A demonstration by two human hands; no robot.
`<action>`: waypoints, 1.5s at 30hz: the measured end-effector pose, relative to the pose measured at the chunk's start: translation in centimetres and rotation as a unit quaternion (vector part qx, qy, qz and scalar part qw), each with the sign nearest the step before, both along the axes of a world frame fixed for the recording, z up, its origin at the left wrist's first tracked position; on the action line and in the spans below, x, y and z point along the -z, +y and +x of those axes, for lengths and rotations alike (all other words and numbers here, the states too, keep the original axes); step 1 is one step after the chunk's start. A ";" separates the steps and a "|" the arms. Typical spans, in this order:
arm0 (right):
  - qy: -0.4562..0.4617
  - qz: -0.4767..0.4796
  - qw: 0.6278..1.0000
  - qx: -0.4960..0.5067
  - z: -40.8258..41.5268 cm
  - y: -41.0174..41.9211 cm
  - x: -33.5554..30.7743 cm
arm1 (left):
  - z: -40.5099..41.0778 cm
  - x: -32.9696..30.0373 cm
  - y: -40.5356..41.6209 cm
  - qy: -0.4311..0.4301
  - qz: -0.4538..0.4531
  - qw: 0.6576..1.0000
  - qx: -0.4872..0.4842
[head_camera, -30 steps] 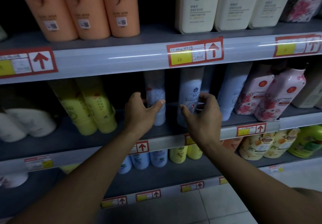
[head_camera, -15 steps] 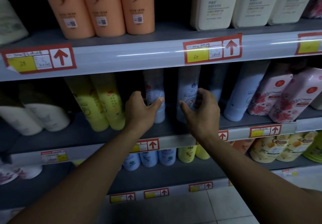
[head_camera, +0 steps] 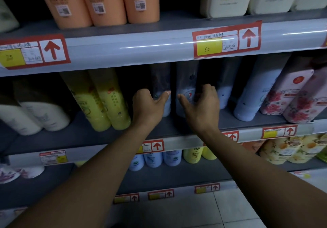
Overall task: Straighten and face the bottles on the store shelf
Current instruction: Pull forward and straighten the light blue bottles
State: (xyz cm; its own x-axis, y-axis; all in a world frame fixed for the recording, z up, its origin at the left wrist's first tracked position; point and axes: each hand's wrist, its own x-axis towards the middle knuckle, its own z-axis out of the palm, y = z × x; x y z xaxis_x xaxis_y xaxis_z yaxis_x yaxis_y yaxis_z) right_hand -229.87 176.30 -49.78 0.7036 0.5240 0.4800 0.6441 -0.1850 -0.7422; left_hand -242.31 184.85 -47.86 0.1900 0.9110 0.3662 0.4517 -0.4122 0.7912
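My left hand (head_camera: 147, 106) still grips one pale blue bottle (head_camera: 163, 93) and my right hand (head_camera: 201, 107) curls round its neighbour (head_camera: 185, 89), both upright on the middle shelf (head_camera: 88, 135). Since a moment ago both bottles sit slightly deeper under the price rail (head_camera: 141, 50) above.

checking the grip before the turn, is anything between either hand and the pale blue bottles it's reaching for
Nothing visible. The left hand already grips one pale blue bottle, and the right hand grips the neighbouring pale blue bottle.
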 end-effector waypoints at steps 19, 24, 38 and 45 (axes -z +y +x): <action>0.053 -0.024 0.998 0.020 -0.3 2.2 -0.7 | 1.6 0.8 1.1 0.000 0.012 1.000 0.000; 0.057 -0.023 0.998 0.023 -0.4 2.2 -0.8 | 1.9 0.7 0.9 -0.002 0.000 1.000 -0.015; 0.061 -0.056 0.996 -0.019 -0.3 1.4 -0.8 | 1.2 0.5 0.8 0.010 0.004 1.000 -0.017; 0.038 -0.077 0.995 -0.044 -0.1 0.1 -1.1 | 0.2 0.2 0.3 0.058 -0.020 0.998 -0.010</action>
